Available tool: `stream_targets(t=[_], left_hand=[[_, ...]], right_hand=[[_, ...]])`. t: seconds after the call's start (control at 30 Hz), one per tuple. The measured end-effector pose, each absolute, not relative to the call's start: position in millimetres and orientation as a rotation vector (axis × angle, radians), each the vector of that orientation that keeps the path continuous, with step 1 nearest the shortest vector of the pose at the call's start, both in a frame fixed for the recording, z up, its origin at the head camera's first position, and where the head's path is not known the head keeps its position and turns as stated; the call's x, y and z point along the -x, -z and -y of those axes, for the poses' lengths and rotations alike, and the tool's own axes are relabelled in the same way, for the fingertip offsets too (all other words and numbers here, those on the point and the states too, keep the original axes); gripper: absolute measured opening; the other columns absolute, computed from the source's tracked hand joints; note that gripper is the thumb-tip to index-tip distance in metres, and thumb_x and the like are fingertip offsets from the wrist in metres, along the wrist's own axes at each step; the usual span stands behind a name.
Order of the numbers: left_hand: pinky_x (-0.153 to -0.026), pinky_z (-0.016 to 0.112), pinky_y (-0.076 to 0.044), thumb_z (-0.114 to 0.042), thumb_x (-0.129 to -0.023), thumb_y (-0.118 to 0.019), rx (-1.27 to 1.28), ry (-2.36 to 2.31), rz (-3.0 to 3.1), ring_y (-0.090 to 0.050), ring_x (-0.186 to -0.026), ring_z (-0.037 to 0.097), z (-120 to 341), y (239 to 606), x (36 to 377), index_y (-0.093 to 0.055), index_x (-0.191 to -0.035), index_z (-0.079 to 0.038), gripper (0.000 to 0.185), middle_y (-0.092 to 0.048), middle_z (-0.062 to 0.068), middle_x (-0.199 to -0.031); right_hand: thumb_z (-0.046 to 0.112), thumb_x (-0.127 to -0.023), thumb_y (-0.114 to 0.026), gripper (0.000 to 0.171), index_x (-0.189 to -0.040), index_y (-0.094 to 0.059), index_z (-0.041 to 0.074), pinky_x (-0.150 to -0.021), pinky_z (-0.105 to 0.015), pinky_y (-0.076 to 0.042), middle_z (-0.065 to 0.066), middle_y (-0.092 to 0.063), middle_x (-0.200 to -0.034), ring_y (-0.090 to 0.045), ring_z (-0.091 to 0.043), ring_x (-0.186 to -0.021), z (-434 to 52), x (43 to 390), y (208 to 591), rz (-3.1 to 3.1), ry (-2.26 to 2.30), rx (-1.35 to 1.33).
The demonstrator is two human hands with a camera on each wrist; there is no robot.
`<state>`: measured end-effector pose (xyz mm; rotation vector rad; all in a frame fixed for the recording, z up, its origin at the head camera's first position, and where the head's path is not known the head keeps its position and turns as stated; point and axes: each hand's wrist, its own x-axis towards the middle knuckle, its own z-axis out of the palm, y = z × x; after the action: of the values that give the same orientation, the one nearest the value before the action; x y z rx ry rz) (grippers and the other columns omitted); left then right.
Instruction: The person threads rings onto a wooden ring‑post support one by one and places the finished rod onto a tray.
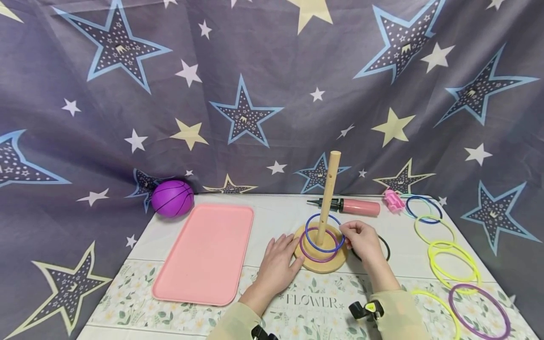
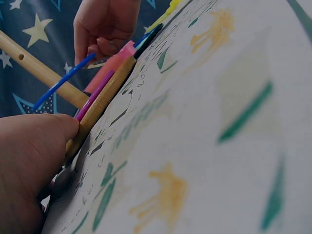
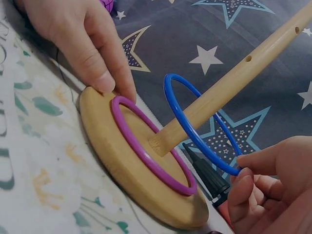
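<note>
From above: a person's left hand (image 1: 278,264) lies flat on the table (image 1: 276,212), fingers straight and together, fingertips against the rim of a round wooden base (image 1: 320,264). The right hand (image 1: 361,238) pinches a blue ring (image 1: 325,232) between thumb and forefinger; the ring circles the upright wooden peg (image 1: 328,196), tilted, its far edge raised. A purple ring (image 1: 318,245) already lies flat on the base around the peg. A pink tray (image 1: 206,250) sits to the left with a purple ball (image 1: 172,198) beyond it; a pink hand pump (image 1: 352,206) lies behind the peg, and loose rings, among them a yellow ring (image 1: 452,267), are scattered to the right.

From the left wrist: the left hand's thumb (image 2: 53,129) presses the base's edge (image 2: 105,100), with the blue ring (image 2: 63,80) angled across the peg (image 2: 34,66). This view is close and skewed, so whether the other fingers touch the wood is hard to say.

From the right wrist: the right hand's fingertips (image 3: 251,163) are clamped on the blue ring's (image 3: 195,122) near edge, the remaining fingers curled underneath, while the left hand (image 3: 73,44) steadies the base (image 3: 122,170).

The risk, as it looks: the ring held askew could catch the peg and lever the stand over, or snag the pump's nozzle (image 3: 207,175) lying just beside it, should the steadying hand ease off.
</note>
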<state>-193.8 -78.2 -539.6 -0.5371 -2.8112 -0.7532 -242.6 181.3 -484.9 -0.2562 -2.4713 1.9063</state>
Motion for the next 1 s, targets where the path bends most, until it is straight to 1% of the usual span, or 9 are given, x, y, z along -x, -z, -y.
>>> stream_targets(t=[0.27, 0.5, 0.83, 1.0], left_hand=[[-0.133, 0.063, -0.021, -0.036, -0.112, -0.064, 0.532, 0.748, 2.811, -0.040, -0.159, 0.040, 78.1, 541.7, 194.6, -0.056, -0.162, -0.009, 0.057, -0.051, 0.016, -0.167], [-0.133, 0.063, -0.021, -0.036, -0.112, -0.064, 0.534, 0.741, 2.812, -0.040, -0.159, 0.040, 78.1, 542.0, 195.0, -0.056, -0.163, -0.009, 0.058, -0.052, 0.016, -0.167], [-0.134, 0.063, -0.021, -0.036, -0.112, -0.064, 0.531, 0.733, 2.822, -0.040, -0.159, 0.040, 77.4, 541.3, 195.3, -0.055, -0.163, -0.009, 0.058, -0.051, 0.016, -0.167], [-0.133, 0.063, -0.022, -0.036, -0.112, -0.064, 0.531, 0.724, 2.822, -0.041, -0.158, 0.040, 77.5, 540.8, 195.1, -0.056, -0.162, -0.008, 0.058, -0.052, 0.017, -0.167]], right_hand=[[0.013, -0.107, -0.070, 0.021, -0.113, -0.072, -0.006, -0.057, -0.023, -0.053, -0.004, -0.064, -0.076, -0.059, -0.013, -0.064, -179.7, 241.5, 491.5, 2.528, -1.894, 0.250], [0.012, -0.106, -0.070, 0.017, -0.109, -0.073, -0.005, -0.056, -0.023, -0.052, -0.005, -0.065, -0.076, -0.058, -0.013, -0.064, -178.0, 241.1, 495.6, 2.560, -1.871, 0.246], [0.014, -0.105, -0.074, 0.017, -0.105, -0.074, -0.003, -0.054, -0.023, -0.052, -0.006, -0.065, -0.077, -0.059, -0.014, -0.067, -175.5, 240.4, 500.3, 2.623, -1.768, 0.254], [0.016, -0.104, -0.075, 0.018, -0.104, -0.075, -0.002, -0.053, -0.023, -0.052, -0.006, -0.067, -0.077, -0.059, -0.014, -0.063, -177.0, 241.4, 502.6, 2.658, -1.676, 0.216]])
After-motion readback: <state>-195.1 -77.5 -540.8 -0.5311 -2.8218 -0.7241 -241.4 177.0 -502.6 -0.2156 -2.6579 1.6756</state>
